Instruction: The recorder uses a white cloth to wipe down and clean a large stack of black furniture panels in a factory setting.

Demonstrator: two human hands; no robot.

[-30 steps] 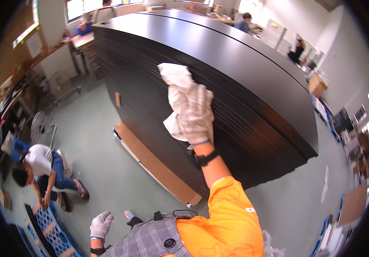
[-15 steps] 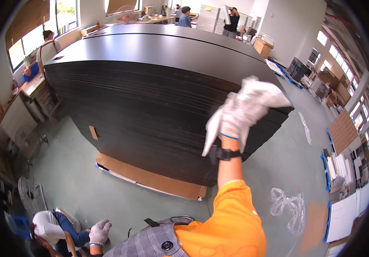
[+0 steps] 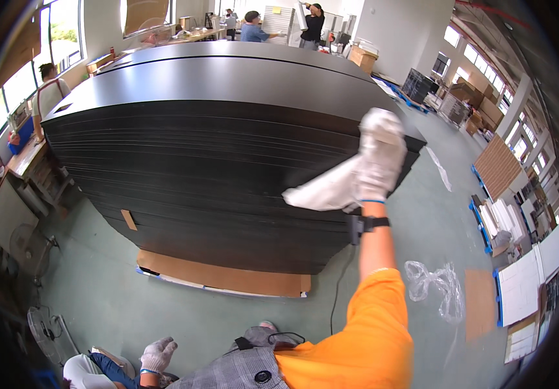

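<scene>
1. A big stack of dark panels (image 3: 208, 162) fills the middle of the view, its layered edges facing the wearer and its broad, shiny top sloping off behind.
2. Brown cardboard (image 3: 221, 273) sticks out from under the near side of the stack, low above the green-grey floor (image 3: 110, 285).
3. Crumpled clear plastic (image 3: 438, 288) lies on the floor, right of the stack and apart from it.
4. The white cloth (image 3: 325, 189) is in front of the stack's right end, one corner trailing leftward across the panel edges. The step in hand looks like wiping those edges; whether the cloth presses on them here, I cannot tell.
5. The gloved right hand (image 3: 380, 155), blurred, has its grip closed around the bunched cloth. The next move probably calls for keeping that hold firm and the cloth flat against the edges, clear of the sharp-looking corner.
6. The gloved left hand (image 3: 157, 355) hangs low, its grip loose and slightly curled, with nothing visible in it.
7. A small tan strip (image 3: 129, 220) shows on the stack's lower left face.
</scene>
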